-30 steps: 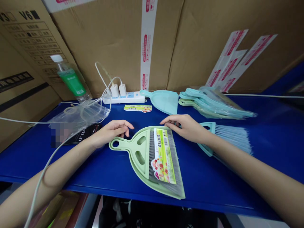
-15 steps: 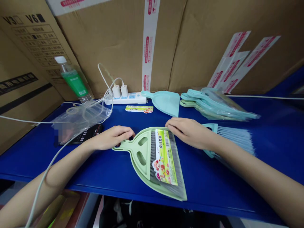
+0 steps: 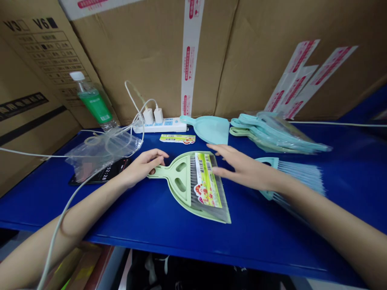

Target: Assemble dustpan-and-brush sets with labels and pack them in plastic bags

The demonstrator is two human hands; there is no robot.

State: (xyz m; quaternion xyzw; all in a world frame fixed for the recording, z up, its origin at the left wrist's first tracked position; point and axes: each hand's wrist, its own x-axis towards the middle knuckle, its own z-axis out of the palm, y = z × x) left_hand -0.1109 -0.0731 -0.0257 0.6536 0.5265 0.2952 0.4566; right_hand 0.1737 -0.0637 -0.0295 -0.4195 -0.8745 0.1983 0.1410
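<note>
A light green dustpan (image 3: 173, 183) lies on the blue tabletop with a grey-bristled brush (image 3: 224, 193) nested in it. Across the bristles sits a printed label (image 3: 208, 181) in yellow, green and white. My left hand (image 3: 145, 165) is at the dustpan's handle, its fingers curled around the handle end and partly hidden. Over the dustpan's upper right side hovers my right hand (image 3: 238, 165), fingers apart and holding nothing. Beneath and behind my right forearm is a light blue brush (image 3: 299, 175), partly covered by the arm.
Along the back stand a power strip (image 3: 169, 125), a blue dustpan (image 3: 211, 128) and bagged dustpan sets (image 3: 281, 133). A loose label (image 3: 177, 139) lies before the strip. At left are a bottle (image 3: 95, 102), a plastic bag (image 3: 102, 147), a phone (image 3: 105, 174) and cables. Cardboard walls the back.
The green dustpan with its brush has shifted away from the table's front edge and sits lower. My right hand has come off its edge, with the fingers spreading.
</note>
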